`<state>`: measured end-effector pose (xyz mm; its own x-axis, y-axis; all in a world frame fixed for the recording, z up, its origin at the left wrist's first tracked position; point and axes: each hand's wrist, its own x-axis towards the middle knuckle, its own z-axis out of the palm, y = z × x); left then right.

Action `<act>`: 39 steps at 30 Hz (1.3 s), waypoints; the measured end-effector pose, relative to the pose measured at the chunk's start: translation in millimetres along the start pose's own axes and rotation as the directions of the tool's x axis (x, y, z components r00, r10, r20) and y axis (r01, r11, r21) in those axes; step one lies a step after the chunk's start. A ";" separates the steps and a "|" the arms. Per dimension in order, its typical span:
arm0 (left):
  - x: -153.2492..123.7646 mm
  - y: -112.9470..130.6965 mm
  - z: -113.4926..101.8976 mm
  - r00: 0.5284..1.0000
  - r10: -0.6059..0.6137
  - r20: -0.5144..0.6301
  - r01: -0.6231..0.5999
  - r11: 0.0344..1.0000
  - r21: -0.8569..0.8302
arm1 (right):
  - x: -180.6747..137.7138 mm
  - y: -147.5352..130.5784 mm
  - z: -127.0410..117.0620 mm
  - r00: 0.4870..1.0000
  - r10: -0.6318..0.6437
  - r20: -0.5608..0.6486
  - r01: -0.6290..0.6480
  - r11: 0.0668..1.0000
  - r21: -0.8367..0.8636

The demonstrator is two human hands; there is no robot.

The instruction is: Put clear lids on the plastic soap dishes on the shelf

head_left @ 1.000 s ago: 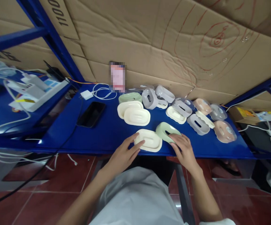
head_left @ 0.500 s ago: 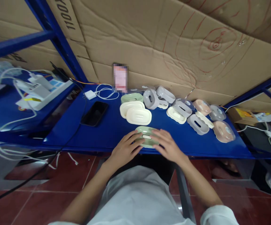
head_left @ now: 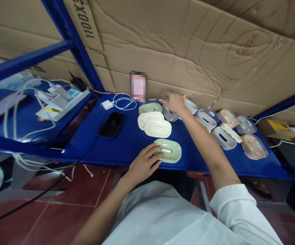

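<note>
A light green soap dish (head_left: 176,154) with a slot in its middle lies near the table's front edge. My left hand (head_left: 145,159) rests on its left side, fingers spread and laid over the rim. My right hand (head_left: 174,102) is stretched to the back of the table, fingers apart over a grey soap dish (head_left: 171,115), which it partly hides. I cannot tell how firmly it touches that dish. Between my hands and the back lie two cream oval trays (head_left: 158,128), overlapping, in front of another green dish (head_left: 150,108).
Grey and peach soap dishes (head_left: 254,146), several in clear film, spread over the right of the blue table (head_left: 83,143). A black phone (head_left: 111,125) and a white charger (head_left: 107,104) with cable lie left. Cardboard (head_left: 162,44) stands behind; a power strip (head_left: 58,109) sits far left.
My right hand has left the green soap dish and reached forward to the grey dish at the back. My left hand stays at the green dish. The view has shifted slightly.
</note>
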<state>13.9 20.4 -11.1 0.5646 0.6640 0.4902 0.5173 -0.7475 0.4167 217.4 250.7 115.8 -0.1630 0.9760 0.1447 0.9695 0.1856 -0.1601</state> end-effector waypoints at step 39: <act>-5.9 -7.7 -2.0 0.960 -0.277 -0.037 0.257 0.926 -0.277 | -264.5 46.2 66.1 0.887 -0.401 -0.231 0.457 0.835 0.305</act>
<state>5.3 22.2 -15.6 0.3746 0.8442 0.3834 0.4456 -0.5266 0.7240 293.2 8.7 5.5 -0.4910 0.7644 0.4179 0.6796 0.6362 -0.3652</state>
